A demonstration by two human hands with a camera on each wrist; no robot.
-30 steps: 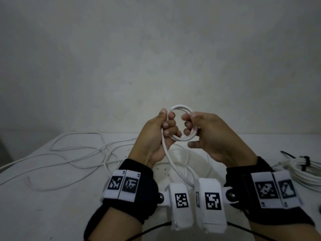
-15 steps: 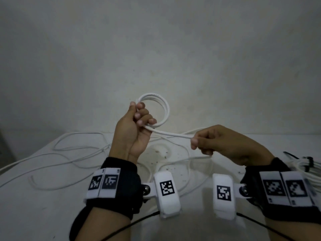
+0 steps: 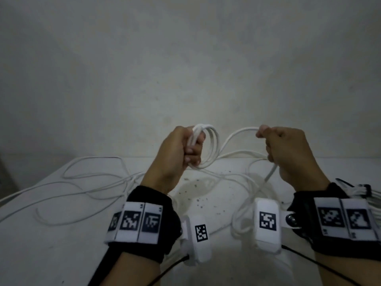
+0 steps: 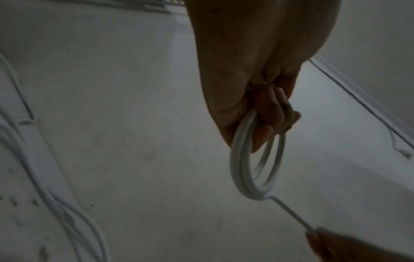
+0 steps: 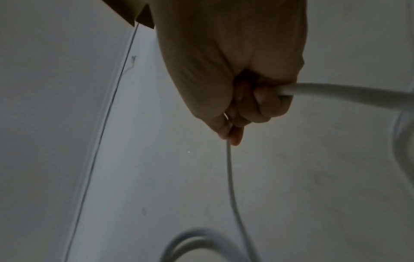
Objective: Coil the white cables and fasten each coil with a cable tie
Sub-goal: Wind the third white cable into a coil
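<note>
Since half a second ago the right hand (image 3: 292, 153) has lifted from down near the tabletop (image 3: 61, 234) to level with the left hand (image 3: 177, 153), arching the white cable (image 3: 237, 134) between them; left grip is curled round the small coil (image 3: 212, 147), a few loops held up in the air; right grip pinches the free run at the fingertips (image 5: 233, 134), slack trailing down to the loose cables (image 3: 92, 182); to do this wrap well I'd guess keep the new loop the same size as the others, lay it flat against them, let the cable roll so it doesn't kink; a finished tied bundle (image 3: 369, 195) sits far right.
</note>
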